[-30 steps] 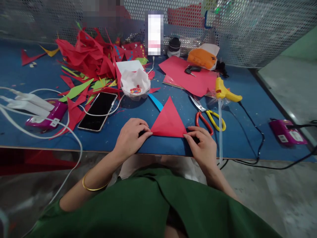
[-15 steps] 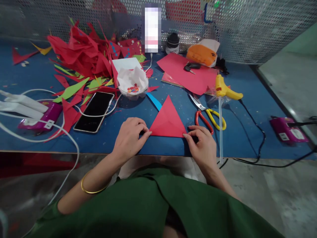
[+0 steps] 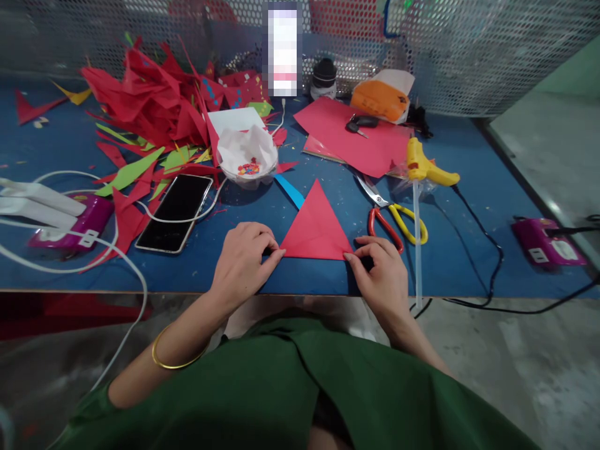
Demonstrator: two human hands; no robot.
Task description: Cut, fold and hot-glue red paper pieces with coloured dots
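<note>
A red paper triangle [image 3: 316,228] lies before me with its point facing away and a folded edge towards me. My left hand [image 3: 247,256] pinches its near left corner between thumb and fingers. At the near right corner, my right hand [image 3: 380,269] has the paper pinched the same way. A blue paper strip [image 3: 289,192] sticks out from behind the triangle's left side. Just beyond my right hand rest scissors [image 3: 385,209] with one red and one yellow handle, blades pointing away.
A yellow glue gun [image 3: 426,165] with a long glue stick stands at the right. Left lie a phone [image 3: 175,212], white cables and purple power strips [image 3: 96,219]. Behind are a paper-lined bowl [image 3: 248,147], a heap of red scraps [image 3: 154,103] and red sheets [image 3: 365,140] with keys.
The view has shifted slightly. Both hands keep their hold on the triangle's corners, and the paper looks almost unmoved.
</note>
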